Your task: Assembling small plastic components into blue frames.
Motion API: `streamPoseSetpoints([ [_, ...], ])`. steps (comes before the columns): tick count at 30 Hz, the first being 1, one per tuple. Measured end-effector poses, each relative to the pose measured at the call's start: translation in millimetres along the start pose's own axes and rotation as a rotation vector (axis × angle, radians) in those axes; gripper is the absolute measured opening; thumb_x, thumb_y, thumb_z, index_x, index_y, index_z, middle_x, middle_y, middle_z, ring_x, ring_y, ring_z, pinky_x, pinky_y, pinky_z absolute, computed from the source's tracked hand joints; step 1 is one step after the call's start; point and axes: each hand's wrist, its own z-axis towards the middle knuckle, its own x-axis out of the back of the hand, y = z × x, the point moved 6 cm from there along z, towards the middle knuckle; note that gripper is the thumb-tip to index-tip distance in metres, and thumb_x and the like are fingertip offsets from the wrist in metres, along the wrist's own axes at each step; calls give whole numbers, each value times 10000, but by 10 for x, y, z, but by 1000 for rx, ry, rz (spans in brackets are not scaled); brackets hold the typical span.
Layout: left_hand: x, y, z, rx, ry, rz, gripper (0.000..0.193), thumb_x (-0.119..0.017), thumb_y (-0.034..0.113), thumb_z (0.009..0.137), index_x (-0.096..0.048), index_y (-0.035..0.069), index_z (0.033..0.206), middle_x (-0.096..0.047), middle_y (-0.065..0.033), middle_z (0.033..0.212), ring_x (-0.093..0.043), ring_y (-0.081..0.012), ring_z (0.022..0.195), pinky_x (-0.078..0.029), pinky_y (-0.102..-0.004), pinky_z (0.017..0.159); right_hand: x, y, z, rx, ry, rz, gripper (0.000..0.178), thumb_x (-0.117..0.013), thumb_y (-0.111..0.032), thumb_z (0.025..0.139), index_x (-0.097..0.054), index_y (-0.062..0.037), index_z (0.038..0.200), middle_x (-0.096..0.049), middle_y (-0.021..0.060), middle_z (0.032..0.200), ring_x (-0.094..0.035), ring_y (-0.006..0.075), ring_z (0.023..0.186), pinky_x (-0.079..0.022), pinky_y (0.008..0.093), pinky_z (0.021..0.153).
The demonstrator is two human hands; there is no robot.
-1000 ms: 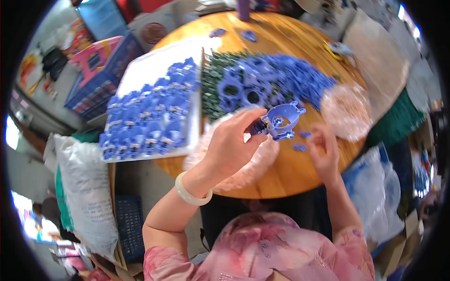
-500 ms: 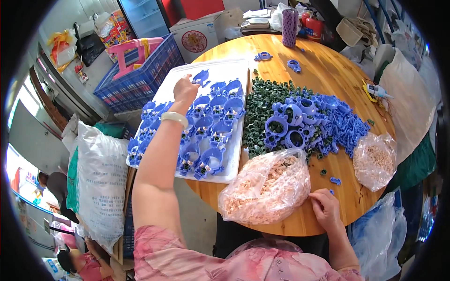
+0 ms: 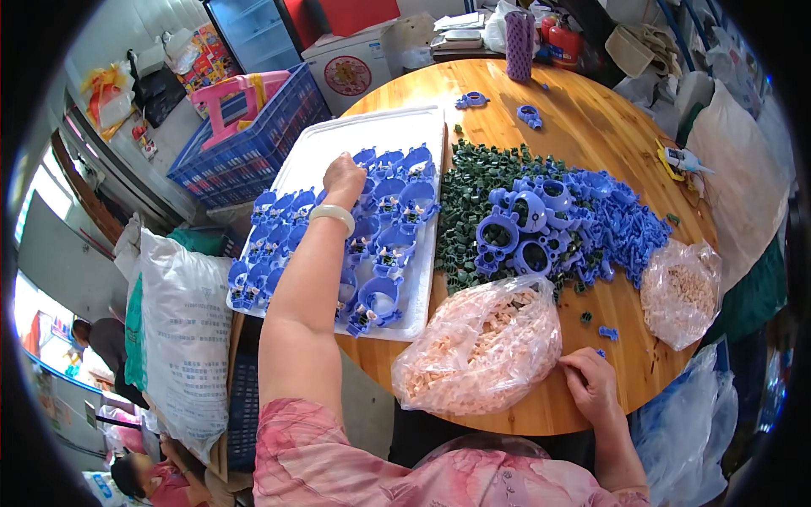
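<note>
1. Left hand (image 3: 343, 176) stretched far out over white tray (image 3: 338, 144), fingers curled down on blue ring pieces (image 3: 389, 211); grip hidden, cannot tell
2. Right hand (image 3: 591, 384) loosely curled, touching bag of pink bits (image 3: 481, 346) at near worktop (image 3: 591, 127) edge

Small assembly workshop, round wooden table (image 3: 591, 127) heaped with blue plastic parts (image 3: 583, 224), filled white tray (image 3: 338, 152) left, bagged pieces (image 3: 481, 346) near (sacks, crates around)

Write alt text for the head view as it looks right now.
A person's left hand reaches over a white tray of blue plastic rings on a round wooden table, while the right hand rests beside a clear bag of pale pieces. Loose blue and green parts are heaped mid-table.
</note>
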Motion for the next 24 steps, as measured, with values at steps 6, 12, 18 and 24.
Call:
streamPoseSetpoints([
  [6, 205, -13, -40, -100, 34, 78, 491, -670, 386, 783, -598, 30, 1113, -622, -189, 1100, -593, -328, 1041, -470, -408, 884, -13, 24, 49, 22, -35, 2, 146, -600, 19, 767, -626, -34, 901, -622, 125, 861, -604, 313, 796, -485, 343, 678],
  [12, 647, 1044, -954, -587, 63, -206, 229, -624, 234, 819, -647, 73, 981, -643, -133, 984, -614, -317, 893, -485, -389, 789, -2, 63, 30, -3, -58, -13, 149, -590, -16, 792, -621, -51, 934, -609, 103, 872, -599, 293, 806, -481, 338, 675],
  [18, 570, 1677, -2061, -800, 31, -281, 300, -664, 165, 788, -604, 64, 1064, -631, -112, 884, -622, -308, 832, -498, -374, 718, 7, 65, -30, 24, -57, -1, 140, -588, -23, 795, -617, -48, 930, -606, 96, 873, -594, 290, 818, -479, 335, 684],
  [24, 238, 1604, -1807, -568, -158, -266, 209, -615, 166, 811, -629, 68, 995, -649, -158, 932, -617, -339, 886, -488, -417, 764, 19, 46, -71, 31, -57, -11, 127, -578, -26, 802, -610, -46, 923, -599, 96, 864, -592, 290, 822, -477, 336, 696],
])
